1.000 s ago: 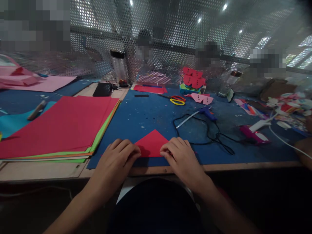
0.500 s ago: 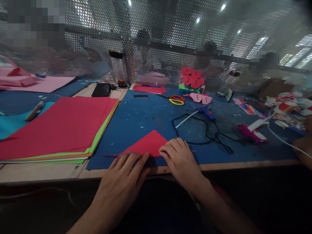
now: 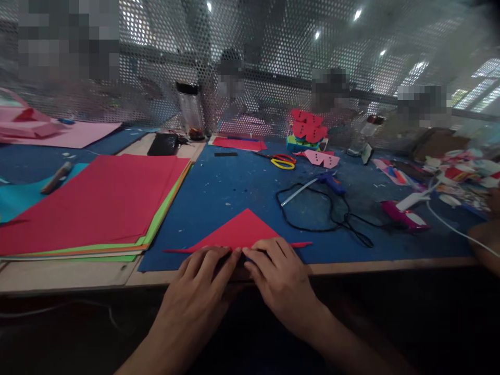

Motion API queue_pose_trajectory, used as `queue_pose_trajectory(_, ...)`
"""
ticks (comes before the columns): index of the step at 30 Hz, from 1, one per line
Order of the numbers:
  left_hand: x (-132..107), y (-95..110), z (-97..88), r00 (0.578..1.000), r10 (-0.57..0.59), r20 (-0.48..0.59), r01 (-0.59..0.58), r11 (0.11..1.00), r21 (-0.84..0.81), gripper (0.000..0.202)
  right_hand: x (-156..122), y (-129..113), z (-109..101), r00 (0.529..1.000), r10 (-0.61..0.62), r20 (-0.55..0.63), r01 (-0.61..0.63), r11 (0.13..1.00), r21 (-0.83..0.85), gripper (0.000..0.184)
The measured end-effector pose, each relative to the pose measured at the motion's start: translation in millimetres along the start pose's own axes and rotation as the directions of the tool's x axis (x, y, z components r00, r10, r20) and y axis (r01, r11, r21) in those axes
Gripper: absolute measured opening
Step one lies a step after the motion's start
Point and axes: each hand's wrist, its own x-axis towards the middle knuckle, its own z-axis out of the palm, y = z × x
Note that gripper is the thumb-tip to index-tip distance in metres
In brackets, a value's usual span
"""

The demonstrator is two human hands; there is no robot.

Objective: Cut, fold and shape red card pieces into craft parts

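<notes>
A red sheet of paper [image 3: 244, 229], folded to a triangle, lies at the near edge of the blue mat with its peak pointing away from me. Thin rolled or folded ends stick out on both sides of its base. My left hand [image 3: 201, 281] grips the near edge just left of the middle, thumb and fingers together. Close beside it, my right hand [image 3: 279, 276] pinches the same edge, its fingertips almost meeting the left thumb. The fold under my fingers is hidden.
Coloured paper sheets [image 3: 97, 203] are stacked at left. Beyond the triangle lie scissors [image 3: 283, 162] and a blue glue gun [image 3: 332, 182] with a looping black cord [image 3: 304, 228]. A clear bottle [image 3: 190, 112] stands by the perforated screen [image 3: 269, 62]. Another person's arm [image 3: 484, 234] shows far right.
My right hand has slid left and nearer to me along the paper's base, closing up to my left hand. The right end of the paper is now uncovered. My left hand has barely moved.
</notes>
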Motion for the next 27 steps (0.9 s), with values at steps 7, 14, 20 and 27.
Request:
queue_pose_trajectory(7, -10, -5, 4.0, 0.999, -0.008, 0.041, 0.008, 1.0, -0.014, 0.046, -10, 11, -12, 0.994, 0.05, -0.094, -0.05, 0.999, 0.004, 0.02)
queue_pose_trajectory(14, -15, -12, 4.3, 0.998, -0.013, 0.059, 0.016, 0.999, -0.046, 0.049, -25, 33, -29, 0.983, 0.116, -0.14, -0.119, 0.993, -0.014, 0.018)
queue_pose_trajectory(20, -13, -13, 2.9, 0.998, -0.021, 0.054, 0.026, 0.995, -0.094, 0.047, -25, 39, -35, 0.986, 0.106, -0.129, -0.109, 0.994, -0.016, 0.018)
queue_pose_trajectory(27, -21, -21, -1.8, 0.998, -0.043, 0.046, 0.048, 0.994, -0.102, 0.033, -22, 41, -35, 0.987, 0.105, -0.125, -0.108, 0.994, -0.022, 0.015)
